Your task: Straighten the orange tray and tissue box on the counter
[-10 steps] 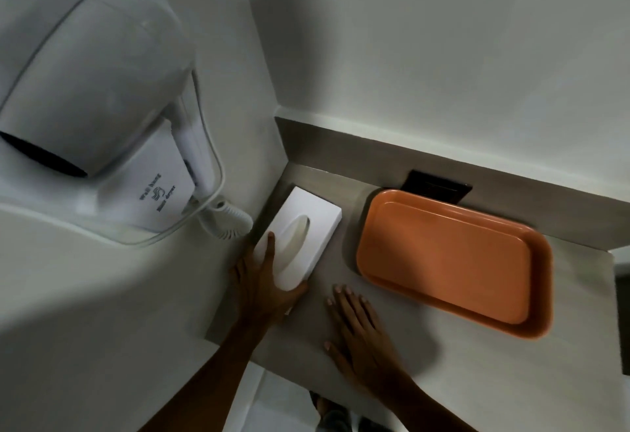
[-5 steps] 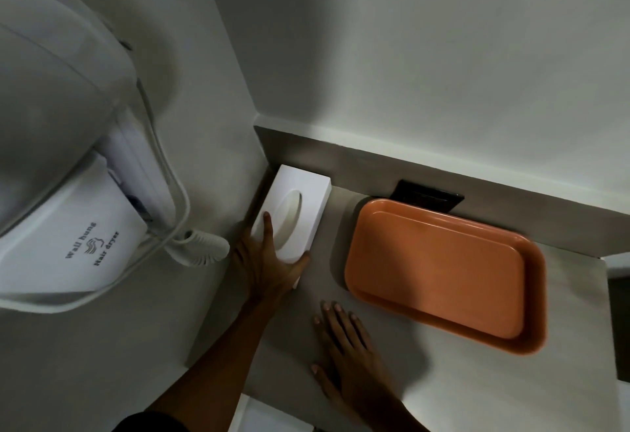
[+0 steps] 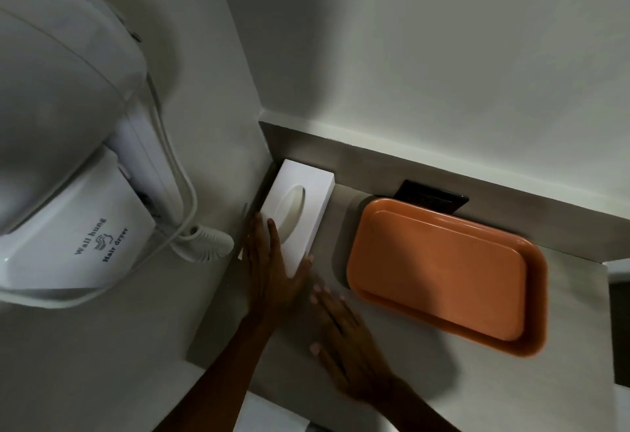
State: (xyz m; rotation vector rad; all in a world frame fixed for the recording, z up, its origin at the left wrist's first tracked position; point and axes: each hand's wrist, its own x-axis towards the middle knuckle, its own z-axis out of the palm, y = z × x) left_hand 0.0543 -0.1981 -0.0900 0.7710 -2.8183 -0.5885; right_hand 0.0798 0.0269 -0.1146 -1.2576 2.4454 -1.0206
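I read this as the tissue-box step, close to done. Working down by size: the wall-hung hair dryer (image 3: 64,172) fills the left of my view, its coiled cord end hanging just beside the counter (image 3: 392,373) corner. The orange tray (image 3: 443,274) lies on the counter to the right, its far long edge near the back ledge and partly in front of a black socket plate (image 3: 431,198); in this wide-angle view it looks roughly in line with the ledge, though I can't be sure it is square. The white tissue box (image 3: 296,206) sits in the corner, its far end at the back ledge and its left side along the side wall.

My left hand (image 3: 272,271) cups the box's near end, fingers laid along its left side and top, thumb hooked against the right corner. My right hand (image 3: 344,332) rests flat on the counter between box and tray, fingers spread, holding nothing.

Next, I judge, a light nudge should seat the box flush, then both hands should go to the tray.
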